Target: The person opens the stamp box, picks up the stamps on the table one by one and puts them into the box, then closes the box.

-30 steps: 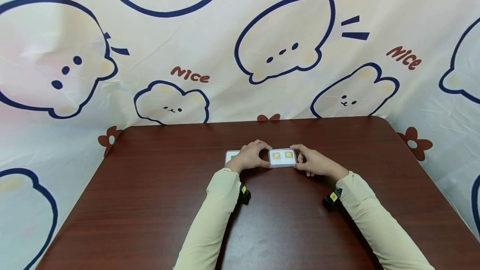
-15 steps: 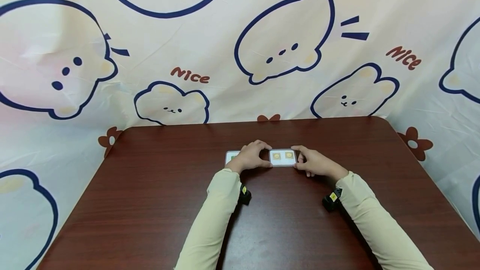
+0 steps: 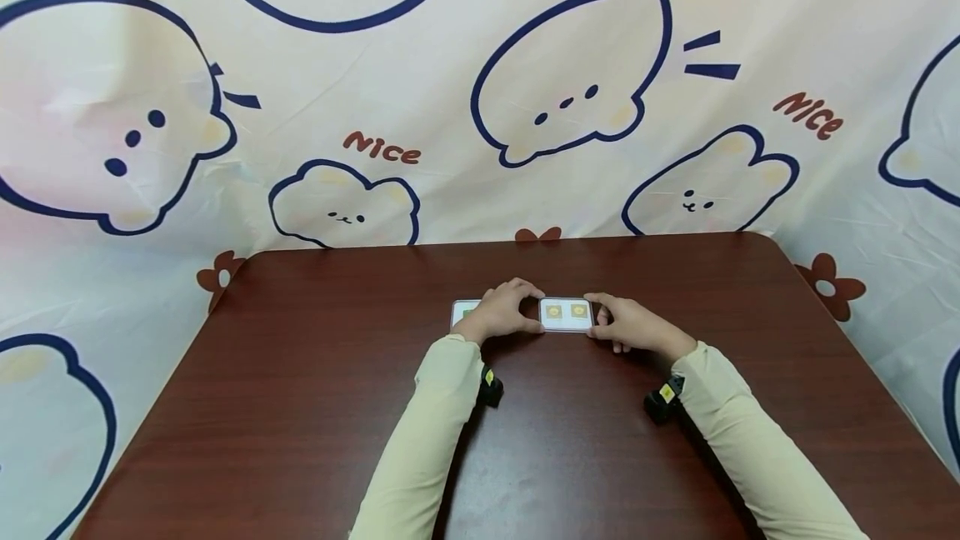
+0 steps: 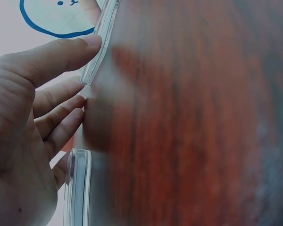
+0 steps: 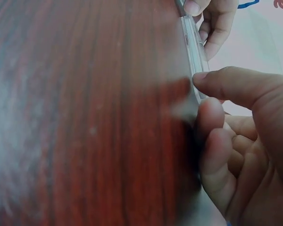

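In the head view, a white picture card (image 3: 566, 315) with two yellow pictures lies flat on the table between both hands. Its clear, thick-edged case shows edge-on in the wrist views. My left hand (image 3: 504, 312) holds the card's left end, with thumb at the near edge and index finger at the far one. The right hand (image 3: 633, 325) pinches the right end the same way, its other fingers curled beneath. Partly hidden behind the left hand is a second card (image 3: 462, 311) with a green patch; its cased edge (image 4: 78, 188) appears low in the left wrist view.
A dark reddish-brown wooden table (image 3: 300, 407) spreads around the cards. Behind and beside it hangs a pale curtain (image 3: 450, 90) printed with cartoon animals. Each forearm wears a black wrist camera, the left one (image 3: 491, 390) and the right one (image 3: 662, 402).
Over the last second the card and both hands have barely moved; the card sits very slightly straighter between the fingers.
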Tool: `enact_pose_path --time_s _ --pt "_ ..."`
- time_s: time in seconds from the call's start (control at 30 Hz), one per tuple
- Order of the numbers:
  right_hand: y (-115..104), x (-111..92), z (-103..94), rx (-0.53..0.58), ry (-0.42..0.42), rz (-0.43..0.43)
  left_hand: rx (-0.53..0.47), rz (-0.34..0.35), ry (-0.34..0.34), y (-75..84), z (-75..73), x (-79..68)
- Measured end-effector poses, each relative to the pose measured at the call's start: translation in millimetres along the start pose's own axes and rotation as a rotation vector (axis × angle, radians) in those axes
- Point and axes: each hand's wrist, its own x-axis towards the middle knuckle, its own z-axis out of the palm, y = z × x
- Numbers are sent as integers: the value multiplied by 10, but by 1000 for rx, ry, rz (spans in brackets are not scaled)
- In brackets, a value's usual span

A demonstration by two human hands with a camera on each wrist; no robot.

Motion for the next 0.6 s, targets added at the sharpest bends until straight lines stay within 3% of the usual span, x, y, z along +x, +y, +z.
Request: enact_pose_path --time_s 0.27,0.43,0.6 --pt "18 9 -15 3 24 3 -24 -12 1 33 -27 24" --pt "50 -16 11 50 68 0 -131 -1 13 8 -46 9" --pt "71 -60 48 54 110 -17 -282 12 98 -44 -70 -79"
